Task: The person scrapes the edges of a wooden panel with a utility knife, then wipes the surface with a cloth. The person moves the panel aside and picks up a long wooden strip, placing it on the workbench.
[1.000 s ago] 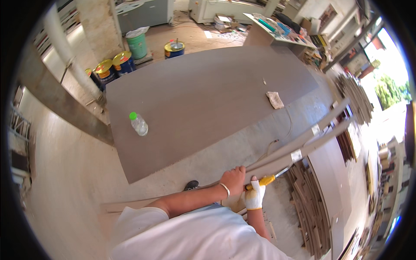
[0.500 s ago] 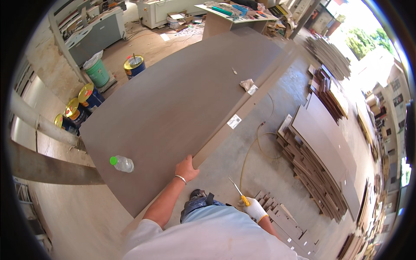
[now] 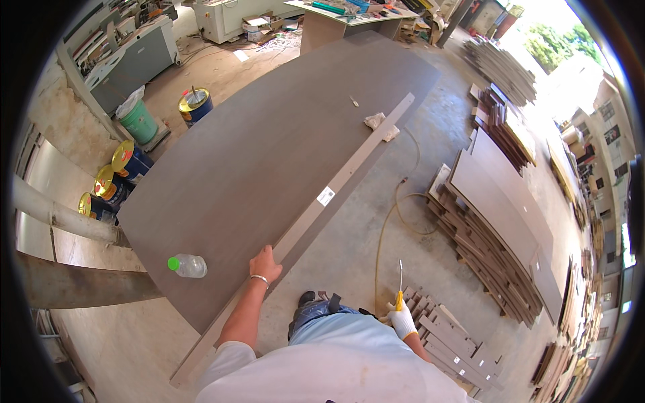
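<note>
My bare left hand [image 3: 267, 263], with a band at the wrist, grips a long narrow brown board strip [image 3: 356, 161] that bears a white label. The strip slants across the near right side of a large brown panel [image 3: 248, 141], and its lower end sticks out past the panel by my forearm. My right hand [image 3: 404, 321], in a white glove, is closed round the yellow handle of a screwdriver [image 3: 400, 299], its shaft pointing up and away. Under the strip's far part lies a crumpled pale cloth or bag [image 3: 373, 121]. A clear bottle with a green cap [image 3: 191, 266] lies on the panel.
Stacked brown panels [image 3: 497, 201] and shorter strips [image 3: 447, 336] lie on the floor to my right. A thin hose [image 3: 381, 248] curls across the floor. Paint cans [image 3: 127, 161] and a green bucket [image 3: 139, 122] stand left, near a metal pole [image 3: 80, 277]. A cluttered table [image 3: 336, 27] stands beyond.
My left hand and the strip have shifted left, so the strip lies further in over the panel instead of along its edge. The screwdriver's tip has swung to the right and now points more straight ahead.
</note>
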The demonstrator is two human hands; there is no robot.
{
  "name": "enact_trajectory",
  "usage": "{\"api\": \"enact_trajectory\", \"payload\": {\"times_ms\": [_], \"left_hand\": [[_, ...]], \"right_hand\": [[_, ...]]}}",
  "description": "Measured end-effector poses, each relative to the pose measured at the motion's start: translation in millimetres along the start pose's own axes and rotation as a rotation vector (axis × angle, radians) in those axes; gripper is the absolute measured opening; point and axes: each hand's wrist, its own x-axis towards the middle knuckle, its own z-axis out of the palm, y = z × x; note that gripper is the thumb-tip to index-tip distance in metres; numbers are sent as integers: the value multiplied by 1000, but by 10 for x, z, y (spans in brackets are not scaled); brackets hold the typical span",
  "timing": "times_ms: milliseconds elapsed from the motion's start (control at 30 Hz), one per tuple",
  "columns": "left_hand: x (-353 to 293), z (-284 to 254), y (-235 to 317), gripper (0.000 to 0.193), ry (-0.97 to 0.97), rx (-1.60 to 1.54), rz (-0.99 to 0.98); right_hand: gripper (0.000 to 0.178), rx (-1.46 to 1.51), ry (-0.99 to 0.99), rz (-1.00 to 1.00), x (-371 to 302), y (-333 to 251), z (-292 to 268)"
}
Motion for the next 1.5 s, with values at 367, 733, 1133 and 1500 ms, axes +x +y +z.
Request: {"api": "enact_trajectory", "payload": {"times_ms": [367, 733, 1133, 1500], "left_hand": [[-409, 321, -185, 68, -136, -38, -70], [-67, 286, -472, 60, -59, 78, -155], [8, 9, -1121, 57, 95, 109, -256], [-589, -32, -1182, 57, 115, -18, -281]], "right_hand": [[75, -77, 59, 46, 72, -46, -5], [48, -36, 101, 37, 33, 335, -118], [44, -106, 154, -6, -45, 590, -50], [44, -248, 87, 56, 18, 838, -44]]}}
